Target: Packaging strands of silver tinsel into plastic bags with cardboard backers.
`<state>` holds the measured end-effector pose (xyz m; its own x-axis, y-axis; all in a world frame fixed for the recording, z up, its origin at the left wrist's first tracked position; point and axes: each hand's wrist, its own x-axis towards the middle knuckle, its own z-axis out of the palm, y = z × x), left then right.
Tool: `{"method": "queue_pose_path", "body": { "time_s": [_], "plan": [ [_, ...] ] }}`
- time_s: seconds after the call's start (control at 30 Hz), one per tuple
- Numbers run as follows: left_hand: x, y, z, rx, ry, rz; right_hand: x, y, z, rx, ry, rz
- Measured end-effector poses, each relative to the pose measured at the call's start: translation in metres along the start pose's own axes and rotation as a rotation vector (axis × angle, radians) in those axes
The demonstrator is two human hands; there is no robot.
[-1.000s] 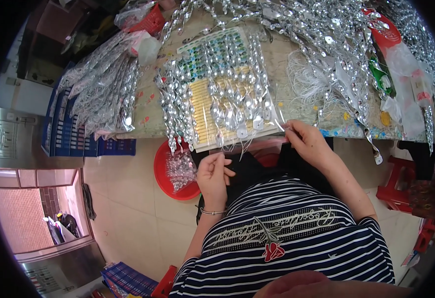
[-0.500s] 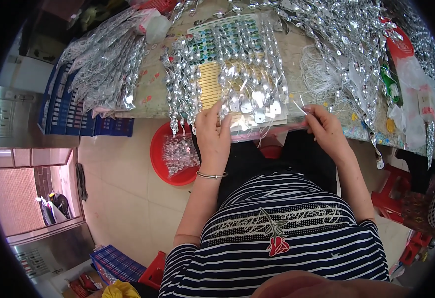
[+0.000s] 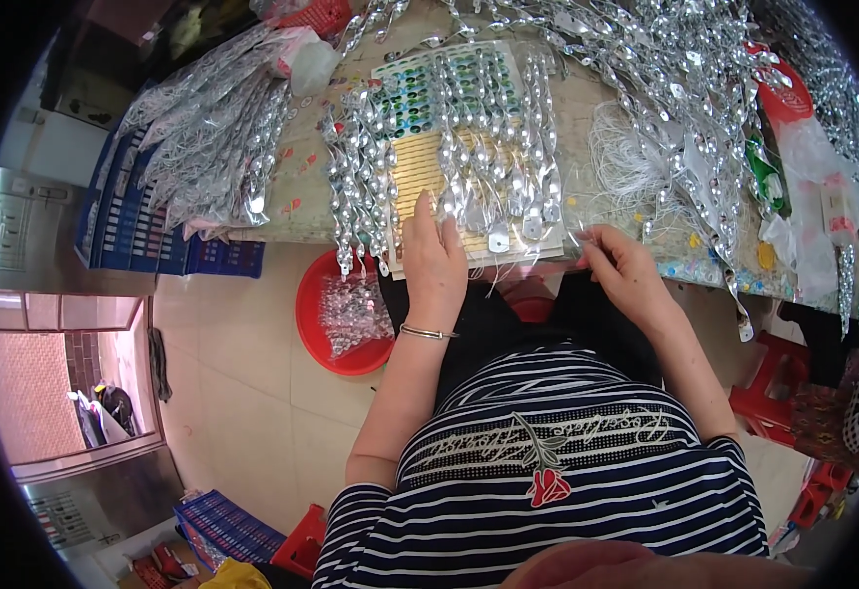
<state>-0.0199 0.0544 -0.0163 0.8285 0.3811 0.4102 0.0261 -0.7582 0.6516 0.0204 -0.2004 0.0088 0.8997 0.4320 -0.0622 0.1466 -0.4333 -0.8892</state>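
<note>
Close quarters along the near edge

Your left hand is open over the near left part of the patterned sheet, index finger extended; whether it presses down, I cannot tell. Your right hand has thumb and fingertips drawn together just beside the sheet's near right corner; what they grip, if anything, is too small to tell.

The sheet reaches the front edge of the table, with silver strips across it. On your left, more strips overhang the edge near the red basin below, and a lane of tabletop separates them from the bagged strips. On your right, a narrower lane runs between sheet and white thread bundle.
</note>
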Motion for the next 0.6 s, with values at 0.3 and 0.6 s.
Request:
{"method": "queue_pose_path", "body": {
  "time_s": [0.3, 0.6],
  "plan": [
    [0.001, 0.013, 0.002, -0.091, 0.042, -0.048, 0.0, 0.002, 0.002, 0.001, -0.016, 0.017],
    [0.002, -0.001, 0.008, -0.058, 0.045, -0.103, -0.001, 0.004, 0.005, -0.028, -0.002, -0.013]
  ]
}}
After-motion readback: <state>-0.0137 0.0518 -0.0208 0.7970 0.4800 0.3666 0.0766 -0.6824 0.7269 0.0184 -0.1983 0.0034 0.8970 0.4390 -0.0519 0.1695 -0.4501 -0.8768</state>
